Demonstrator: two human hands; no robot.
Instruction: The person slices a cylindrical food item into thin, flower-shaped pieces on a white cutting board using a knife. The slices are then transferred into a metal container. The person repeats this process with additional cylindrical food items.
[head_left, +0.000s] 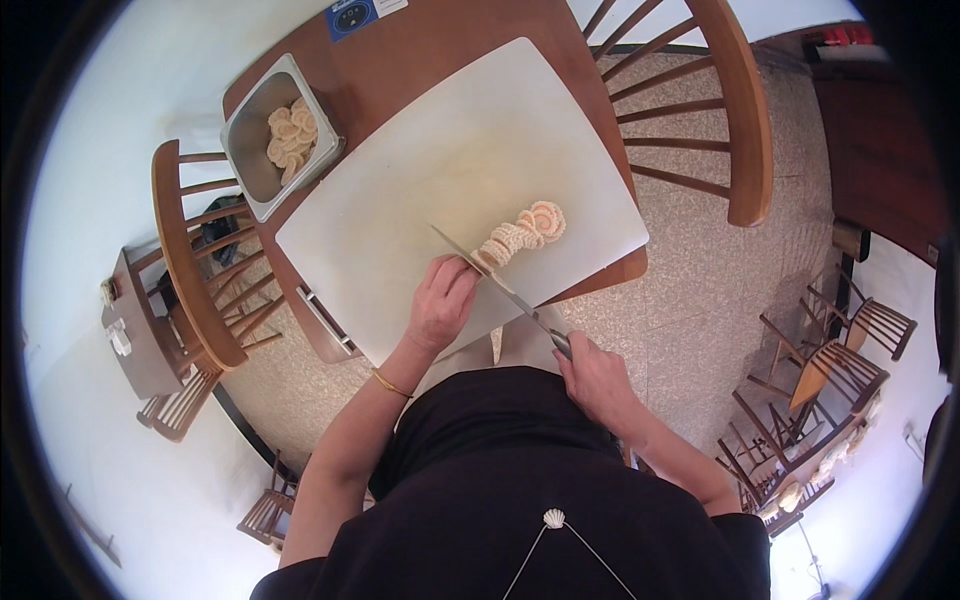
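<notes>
My right hand (598, 376) grips the dark handle of a long kitchen knife (517, 300). Its blade points up and left across the near end of a pale, bumpy food roll (511, 241). Spiral-faced slices lean in a row from the blade toward the upper right, and the farthest (550, 221) shows a pinkish swirl. My left hand (442, 300) has its fingers bunched on the roll's end beside the blade; what lies under the fingertips is mostly hidden. Beneath all this is a white cutting board (420, 195).
A steel pan (251, 161) holding several similar slices (291, 139) stands by the board's upper left. The wooden table (442, 30) carries a blue printed card (351, 16) at its far edge. Wooden chairs flank it left (199, 255) and right (750, 112).
</notes>
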